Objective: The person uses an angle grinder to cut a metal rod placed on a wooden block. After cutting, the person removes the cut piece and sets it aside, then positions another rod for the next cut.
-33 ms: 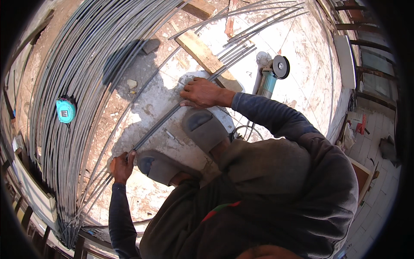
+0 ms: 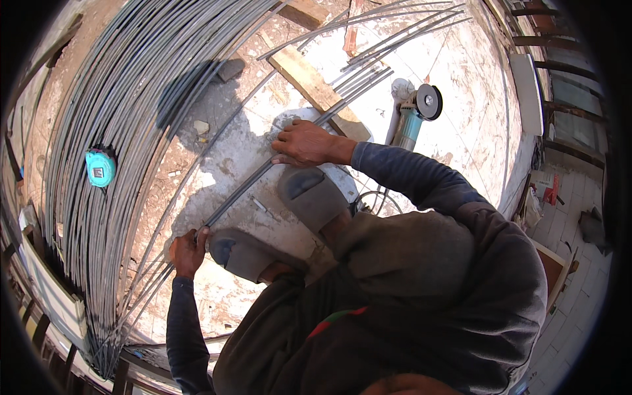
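A few thin steel rebar rods point(image 2: 241, 189) run slantwise in front of my shoes, from lower left to upper right. My left hand point(image 2: 187, 253) is closed around them near the lower end, thumb on top. Farther up, my right hand point(image 2: 306, 142) grips the same rods, its fingers wrapped over them and partly hiding them. Beyond that hand the rods cross a wooden plank point(image 2: 308, 81). To the right of the plank lies a teal angle grinder point(image 2: 409, 126) with a dark disc facing up.
A large bundle of long rods point(image 2: 125, 112) fills the left side, with a turquoise tape measure point(image 2: 100, 168) resting on it. More loose rods point(image 2: 401, 38) lie at the top. A cable point(image 2: 388, 197) curls beside my right shoe. A wooden block point(image 2: 304, 12) sits at the far edge.
My right hand has shifted very slightly to the left and down along the rods. My left hand has barely moved; everything else is where it was.
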Motion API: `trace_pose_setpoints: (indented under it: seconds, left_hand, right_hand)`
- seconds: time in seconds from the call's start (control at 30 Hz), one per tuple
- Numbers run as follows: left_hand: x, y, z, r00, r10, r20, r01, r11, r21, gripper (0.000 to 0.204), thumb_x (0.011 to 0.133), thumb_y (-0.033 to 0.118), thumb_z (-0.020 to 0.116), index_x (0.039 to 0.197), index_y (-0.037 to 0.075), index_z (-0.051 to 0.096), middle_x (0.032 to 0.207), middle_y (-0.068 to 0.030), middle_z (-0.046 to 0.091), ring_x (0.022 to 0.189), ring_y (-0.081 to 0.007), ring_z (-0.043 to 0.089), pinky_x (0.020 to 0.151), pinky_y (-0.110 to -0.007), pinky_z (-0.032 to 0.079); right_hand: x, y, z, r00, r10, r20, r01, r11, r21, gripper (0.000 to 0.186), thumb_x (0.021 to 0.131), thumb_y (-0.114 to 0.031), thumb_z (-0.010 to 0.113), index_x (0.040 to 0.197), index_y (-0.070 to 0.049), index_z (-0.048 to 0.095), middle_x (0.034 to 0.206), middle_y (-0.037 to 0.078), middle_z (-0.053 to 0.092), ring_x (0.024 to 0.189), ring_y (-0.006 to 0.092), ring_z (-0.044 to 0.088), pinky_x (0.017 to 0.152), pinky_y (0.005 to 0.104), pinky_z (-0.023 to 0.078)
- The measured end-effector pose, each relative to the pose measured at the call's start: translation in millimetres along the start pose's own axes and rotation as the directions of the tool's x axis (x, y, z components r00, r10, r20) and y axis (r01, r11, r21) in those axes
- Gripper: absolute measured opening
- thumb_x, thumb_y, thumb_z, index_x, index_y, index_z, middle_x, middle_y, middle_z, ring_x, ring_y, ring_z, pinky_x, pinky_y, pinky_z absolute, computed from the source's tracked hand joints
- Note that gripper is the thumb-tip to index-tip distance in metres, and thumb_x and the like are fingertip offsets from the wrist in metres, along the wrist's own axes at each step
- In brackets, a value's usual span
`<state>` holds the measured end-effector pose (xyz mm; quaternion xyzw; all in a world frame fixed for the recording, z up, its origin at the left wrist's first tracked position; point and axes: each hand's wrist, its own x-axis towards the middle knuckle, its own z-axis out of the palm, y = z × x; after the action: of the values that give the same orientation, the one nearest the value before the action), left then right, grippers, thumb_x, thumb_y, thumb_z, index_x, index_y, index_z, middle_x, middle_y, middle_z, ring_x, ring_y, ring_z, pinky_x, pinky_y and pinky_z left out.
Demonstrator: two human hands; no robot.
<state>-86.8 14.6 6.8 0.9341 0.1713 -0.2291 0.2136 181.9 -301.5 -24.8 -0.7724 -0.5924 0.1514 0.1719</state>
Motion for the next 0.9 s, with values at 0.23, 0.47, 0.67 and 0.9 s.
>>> trace_pose_setpoints:
  seconds: [0.23, 0.47, 0.67, 0.9]
  left_hand:
    - [40.3, 58.3, 23.7, 0.997, 0.044, -0.066, -0.044, 0.999, 0.002, 0.062, 0.093, 0.061, 0.051, 0.084, 0.004, 0.074, 0.061, -0.0214, 0.063, 0.060, -0.0395, 0.065, 0.057, -0.048, 0.050]
    - [75.6, 130.9, 24.4, 0.995, 0.066, -0.075, -0.069, 0.997, -0.036, 0.058, 0.094, 0.057, 0.053, 0.076, 0.004, 0.070, 0.066, -0.0233, 0.065, 0.066, -0.0412, 0.066, 0.062, -0.050, 0.050]
    - [73.1, 117.6, 21.3, 0.966, 0.251, -0.064, -0.256, 0.962, -0.090, 0.041, 0.097, 0.045, 0.055, 0.093, 0.004, 0.059, 0.067, -0.0250, 0.063, 0.069, -0.0438, 0.065, 0.062, -0.052, 0.048]
    - [58.9, 71.3, 6.3, 0.942, 0.295, 0.159, -0.268, 0.948, -0.172, 0.036, 0.098, 0.038, 0.055, 0.106, 0.003, 0.053, 0.072, -0.0243, 0.063, 0.072, -0.0467, 0.062, 0.060, -0.054, 0.044]
  right_hand:
    - [27.6, -30.1, 18.1, 0.995, -0.086, -0.050, 0.090, 0.992, 0.094, 0.036, 0.096, -0.039, 0.056, 0.086, -0.004, 0.057, 0.071, 0.014, 0.061, 0.072, 0.0355, 0.065, 0.066, 0.0462, 0.050]
    - [28.3, -21.6, 7.4, 0.999, -0.036, -0.005, 0.036, 0.995, 0.091, 0.040, 0.096, -0.042, 0.054, 0.080, -0.006, 0.058, 0.058, 0.013, 0.057, 0.062, 0.0349, 0.062, 0.057, 0.0448, 0.048]
    - [24.2, -20.0, 11.8, 0.997, -0.010, -0.076, 0.018, 0.995, 0.101, 0.047, 0.095, -0.046, 0.054, 0.070, -0.007, 0.061, 0.056, 0.013, 0.057, 0.060, 0.0353, 0.061, 0.055, 0.0443, 0.047]
    - [22.7, -19.3, 8.6, 1.000, 0.016, 0.027, -0.019, 0.990, 0.138, 0.046, 0.097, -0.047, 0.052, 0.075, -0.007, 0.059, 0.063, 0.013, 0.062, 0.065, 0.0349, 0.063, 0.062, 0.0432, 0.051]
